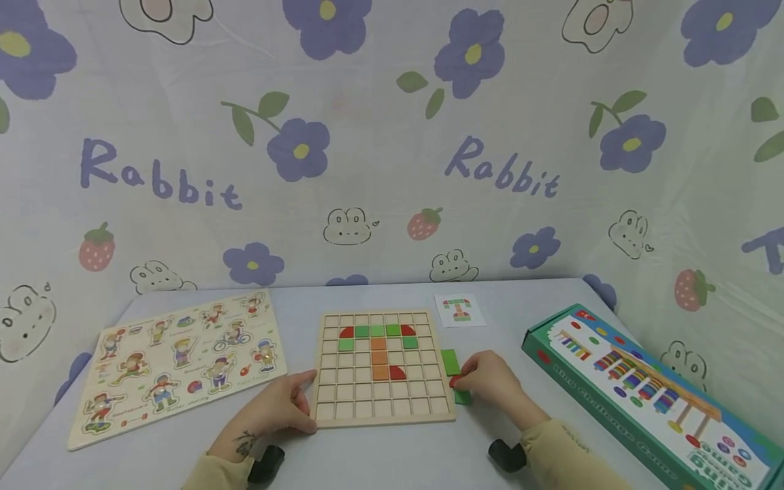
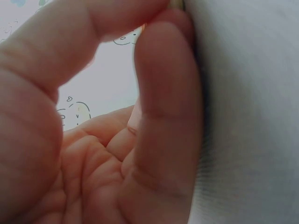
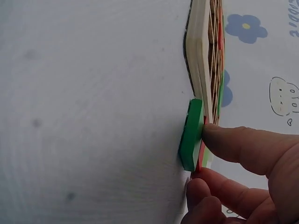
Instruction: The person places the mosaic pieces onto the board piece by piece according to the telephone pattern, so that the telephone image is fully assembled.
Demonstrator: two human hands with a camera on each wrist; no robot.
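A wooden grid board [image 1: 352, 412] lies mid-table, holding several green squares, a column of orange squares [image 1: 380, 358] and red quarter-round pieces, one of them a lower red piece [image 1: 397, 373] beside the column's foot. At the board's near left corner, my left hand [image 1: 272, 408] grips the edge with thumb and curled fingers. To the right of the board, my right hand [image 1: 493, 381] pinches a red piece [image 1: 454, 382] between thumb and fingers. Loose green tiles lie there, one green tile [image 1: 450, 362] behind the red piece and another green tile [image 3: 190, 135] in front of it.
Behind the board's right corner lies a card [image 1: 480, 318] printed with a T-shaped pattern. A wooden picture puzzle [image 1: 128, 371] occupies the left side. On the right stands a long green game box [image 1: 588, 408]. A printed cloth [image 1: 380, 170] hangs behind the table.
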